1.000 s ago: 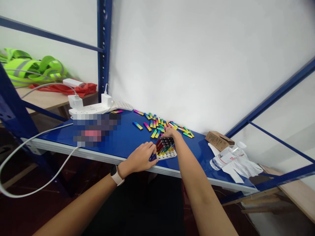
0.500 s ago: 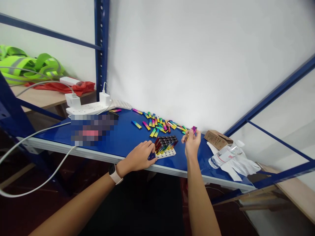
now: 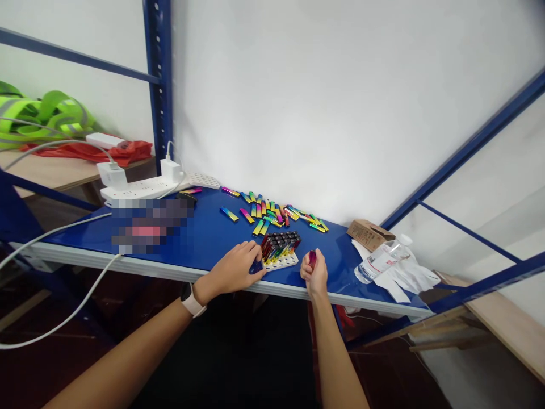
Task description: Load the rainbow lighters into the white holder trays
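My left hand (image 3: pixel 237 267), with a watch on its wrist, grips the left end of a white perforated rack (image 3: pixel 281 263) between thumb and fingers. Upright in the rack stand several shiny rainbow-coloured sticks (image 3: pixel 281 244) with dark tops. My right hand (image 3: pixel 314 274) is closed around one rainbow-coloured stick (image 3: pixel 313 258), just right of the rack and apart from it. Only the purple-red top end of that stick shows; the rest is hidden in the fingers. Behind the rack, many loose flat rainbow-coloured sticks (image 3: pixel 259 210) lie scattered on the blue tabletop (image 3: pixel 204 244).
On the left are a white power strip (image 3: pixel 145 189) with plugs, a white perforated tray (image 3: pixel 203 180) and a blurred-out patch. A cardboard box (image 3: pixel 369 234), a plastic bottle (image 3: pixel 381 262) and white paper (image 3: pixel 409 278) lie on the right. A wall closes off the back.
My right hand has come left and toward me, to the rack's right side, with the stick in it. My left hand stays on the rack; the whole view has shifted slightly.
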`<state>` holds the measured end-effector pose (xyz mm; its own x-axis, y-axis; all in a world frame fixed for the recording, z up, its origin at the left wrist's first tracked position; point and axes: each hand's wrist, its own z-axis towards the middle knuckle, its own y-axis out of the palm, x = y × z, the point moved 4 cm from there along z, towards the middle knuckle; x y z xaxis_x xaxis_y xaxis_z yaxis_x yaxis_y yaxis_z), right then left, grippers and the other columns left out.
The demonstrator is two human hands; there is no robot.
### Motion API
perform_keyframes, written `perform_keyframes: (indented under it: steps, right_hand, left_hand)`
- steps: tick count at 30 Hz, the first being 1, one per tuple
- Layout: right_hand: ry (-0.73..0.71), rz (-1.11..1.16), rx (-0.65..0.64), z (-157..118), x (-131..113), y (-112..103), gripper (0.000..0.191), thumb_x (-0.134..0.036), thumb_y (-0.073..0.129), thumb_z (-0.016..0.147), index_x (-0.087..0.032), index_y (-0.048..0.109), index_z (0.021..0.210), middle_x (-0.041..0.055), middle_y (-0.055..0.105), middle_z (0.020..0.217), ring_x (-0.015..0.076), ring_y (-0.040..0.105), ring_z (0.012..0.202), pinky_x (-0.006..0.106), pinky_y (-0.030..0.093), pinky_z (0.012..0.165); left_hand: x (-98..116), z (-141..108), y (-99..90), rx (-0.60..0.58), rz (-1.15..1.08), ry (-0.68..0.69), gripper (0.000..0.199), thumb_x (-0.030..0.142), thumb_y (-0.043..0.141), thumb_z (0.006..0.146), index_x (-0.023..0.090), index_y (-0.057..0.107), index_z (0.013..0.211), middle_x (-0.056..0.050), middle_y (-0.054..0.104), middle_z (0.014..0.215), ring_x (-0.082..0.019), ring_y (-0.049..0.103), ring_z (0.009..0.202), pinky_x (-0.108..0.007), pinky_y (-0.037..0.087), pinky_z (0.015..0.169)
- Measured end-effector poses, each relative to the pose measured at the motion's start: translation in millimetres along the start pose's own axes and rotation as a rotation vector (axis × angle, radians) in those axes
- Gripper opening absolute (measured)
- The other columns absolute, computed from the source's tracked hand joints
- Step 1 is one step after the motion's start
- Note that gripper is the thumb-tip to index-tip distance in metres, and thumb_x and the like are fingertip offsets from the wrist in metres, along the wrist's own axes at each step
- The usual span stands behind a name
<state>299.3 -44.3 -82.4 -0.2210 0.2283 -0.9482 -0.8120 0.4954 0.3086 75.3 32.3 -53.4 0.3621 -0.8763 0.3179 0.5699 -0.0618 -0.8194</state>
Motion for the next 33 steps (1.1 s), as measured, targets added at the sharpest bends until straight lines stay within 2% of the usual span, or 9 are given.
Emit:
perform_keyframes:
  steps: [4,11,18,23,26,29,31,33]
  right_hand:
    - [0.018,0.007,-0.029,0,2,-1,0.043,-0.057,0.047,0.086,-0.023,0.039,0.061,-0.0106,0.023,0.047,0.0054,0.014,0.037,0.018,0.013,0.036]
    - [0.024,-0.011,-0.058,1,5,-3,0.038,-0.052,0.044,0.087,-0.023,0.039,0.062,-0.0104,0.023,0.047,0.0061,0.013,0.037,0.018,0.013,0.037]
    - [-0.028,-0.014,-0.024,0,3,-3,0.046,-0.062,0.042,0.089,-0.023,0.039,0.065,-0.0108,0.023,0.048,0.0062,0.014,0.038,0.018,0.013,0.037]
    - [-0.04,-0.045,-0.036,0,3,-3,0.04,-0.056,0.043,0.089,-0.024,0.039,0.065,-0.0104,0.025,0.049,0.0061,0.016,0.037,0.018,0.015,0.036]
    - [-0.074,-0.076,-0.02,0,3,-3,0.043,-0.06,0.041,0.091,-0.024,0.041,0.069,-0.0109,0.026,0.049,0.006,0.017,0.037,0.018,0.015,0.036]
    - [-0.127,-0.133,-0.003,-1,2,-2,0.045,-0.067,0.045,0.092,-0.024,0.047,0.081,-0.0115,0.032,0.053,0.0057,0.019,0.036,0.018,0.017,0.036]
    - [-0.166,-0.194,-0.012,-1,-1,0,0.043,-0.066,0.053,0.09,-0.024,0.048,0.086,-0.0101,0.041,0.057,0.0054,0.024,0.037,0.018,0.019,0.036]
    - [-0.216,-0.27,-0.035,-1,-7,4,0.041,-0.062,0.063,0.088,-0.022,0.051,0.083,-0.0065,0.051,0.063,0.0064,0.035,0.042,0.019,0.029,0.039]
  left_hand:
    - [0,0,-0.6,-0.006,0.003,-0.002,0.024,0.044,0.06,0.092,0.023,0.05,0.092,-0.004,0.058,0.098,-0.024,0.056,0.093,-0.038,0.042,0.082]
    - [0,0,0.0,-0.015,0.004,-0.008,0.024,0.043,0.061,0.092,0.023,0.05,0.093,-0.004,0.057,0.098,-0.024,0.056,0.093,-0.037,0.042,0.082]
    - [0,0,0.1,0.001,-0.005,-0.003,0.023,0.043,0.061,0.091,0.023,0.05,0.092,-0.004,0.058,0.098,-0.024,0.056,0.093,-0.038,0.042,0.082]
    - [-1,0,0.0,0.01,-0.012,0.005,0.023,0.043,0.06,0.091,0.023,0.05,0.092,-0.004,0.058,0.097,-0.024,0.056,0.093,-0.038,0.042,0.082]
    - [-1,0,0.0,0.022,-0.018,0.008,0.023,0.044,0.06,0.091,0.023,0.051,0.091,-0.004,0.058,0.097,-0.024,0.056,0.092,-0.038,0.042,0.082]
    - [-1,0,0.3,0.017,-0.017,0.001,0.024,0.044,0.061,0.091,0.023,0.051,0.091,-0.004,0.057,0.097,-0.024,0.055,0.092,-0.038,0.042,0.082]
    - [-1,0,0.5,0.005,-0.012,-0.008,0.024,0.045,0.06,0.091,0.023,0.05,0.092,-0.004,0.057,0.097,-0.024,0.055,0.092,-0.038,0.042,0.082]
    - [-2,-1,0.6,-0.001,-0.006,-0.014,0.024,0.045,0.06,0.092,0.023,0.05,0.092,-0.004,0.057,0.097,-0.024,0.055,0.092,-0.038,0.042,0.082]
